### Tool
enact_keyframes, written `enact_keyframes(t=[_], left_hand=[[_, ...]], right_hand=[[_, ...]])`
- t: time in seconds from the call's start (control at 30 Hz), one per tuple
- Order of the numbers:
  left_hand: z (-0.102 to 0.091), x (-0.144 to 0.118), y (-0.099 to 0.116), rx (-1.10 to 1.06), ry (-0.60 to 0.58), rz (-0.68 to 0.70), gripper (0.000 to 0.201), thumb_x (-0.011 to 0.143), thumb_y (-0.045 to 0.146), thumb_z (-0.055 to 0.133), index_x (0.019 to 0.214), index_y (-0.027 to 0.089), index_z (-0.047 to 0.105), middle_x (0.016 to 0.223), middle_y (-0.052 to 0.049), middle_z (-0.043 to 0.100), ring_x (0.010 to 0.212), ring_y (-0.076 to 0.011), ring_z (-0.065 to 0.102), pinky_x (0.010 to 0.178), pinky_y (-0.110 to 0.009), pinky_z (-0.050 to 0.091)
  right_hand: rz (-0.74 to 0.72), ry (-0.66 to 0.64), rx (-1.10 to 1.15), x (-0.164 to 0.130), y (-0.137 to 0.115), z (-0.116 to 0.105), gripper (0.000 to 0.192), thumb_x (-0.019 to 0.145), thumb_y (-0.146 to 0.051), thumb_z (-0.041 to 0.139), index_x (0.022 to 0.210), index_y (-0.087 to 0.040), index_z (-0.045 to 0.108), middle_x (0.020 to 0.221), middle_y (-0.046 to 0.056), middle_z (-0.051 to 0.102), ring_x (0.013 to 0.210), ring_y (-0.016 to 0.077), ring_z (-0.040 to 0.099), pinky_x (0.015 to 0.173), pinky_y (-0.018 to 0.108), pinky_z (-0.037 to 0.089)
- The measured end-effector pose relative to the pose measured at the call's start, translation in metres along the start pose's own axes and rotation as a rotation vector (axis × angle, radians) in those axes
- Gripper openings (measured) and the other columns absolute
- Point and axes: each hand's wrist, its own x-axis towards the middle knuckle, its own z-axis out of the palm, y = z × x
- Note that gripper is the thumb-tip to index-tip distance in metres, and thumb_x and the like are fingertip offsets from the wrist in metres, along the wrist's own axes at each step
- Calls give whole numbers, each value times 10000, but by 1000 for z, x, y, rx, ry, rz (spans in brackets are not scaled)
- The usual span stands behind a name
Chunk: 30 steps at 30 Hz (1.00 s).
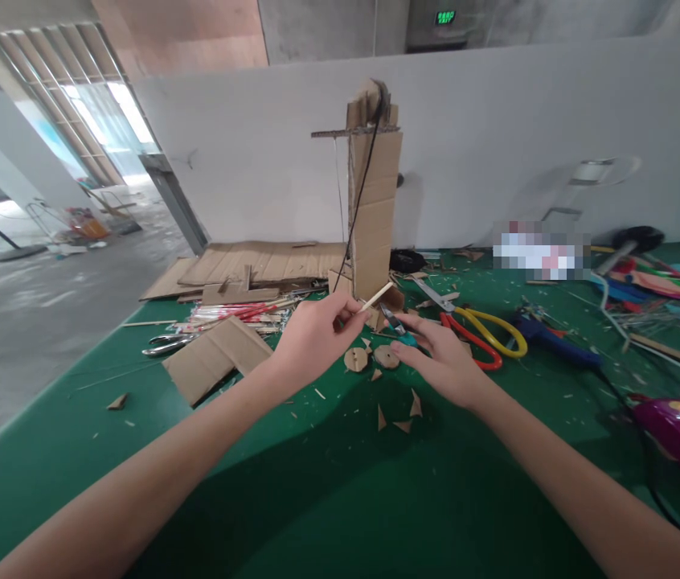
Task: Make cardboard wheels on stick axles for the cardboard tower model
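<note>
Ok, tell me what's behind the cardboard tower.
Behind the cardboard tower stands a white partition; a black bundle shows past the tower's lower right edge. Anything directly behind the tower is hidden.

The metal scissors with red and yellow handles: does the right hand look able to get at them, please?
Probably yes: the scissors lie beside the right hand, handles exposed, though it must likely release its teal-handled metal tool first.

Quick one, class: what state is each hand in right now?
Left hand: closed, pinching a thin wooden stick.
Right hand: partly closed, holding a teal-handled tool, exact type unclear.
</note>
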Motion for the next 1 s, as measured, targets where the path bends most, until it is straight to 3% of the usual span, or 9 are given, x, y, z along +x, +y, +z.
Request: enact_keyframes(t=[0.3, 0.5, 0.77, 1.0], left_hand=[[2, -2, 2, 40, -5, 21, 157, 842, 288, 497, 768, 190, 594, 584, 28, 584, 490, -75, 440, 491, -212, 313], [2, -2, 5, 86, -79, 51, 167, 836, 271, 502, 703, 188, 557, 519, 43, 506, 457, -72, 404, 458, -211, 268], [0, -5, 12, 48, -45, 72, 190, 834, 278, 514, 673, 187, 560, 487, 46, 468, 454, -71, 366, 464, -210, 281], [-1, -6, 14, 17, -29, 62, 184, 837, 262, 498, 685, 183, 564, 513, 36, 494, 468, -74, 391, 464, -209, 289]], right_hand=[[-13, -17, 67, 0, -2, 1, 370, 809, -392, 586, 1142, -234, 589, 1089, 63, 641, 964, 259, 615, 844, 428, 489], [-4, -34, 119, 0, -3, 2, 349, 803, -378, 593, 1125, -243, 605, 1061, 63, 648, 927, 251, 622, 809, 419, 507], [26, -121, 253, -3, -16, 1, 335, 817, -370, 567, 1113, -218, 607, 978, 41, 650, 891, 215, 610, 823, 387, 496], [74, -114, 297, -4, -24, 2, 340, 812, -369, 565, 1100, -194, 610, 964, 37, 654, 885, 214, 613, 770, 339, 511]])
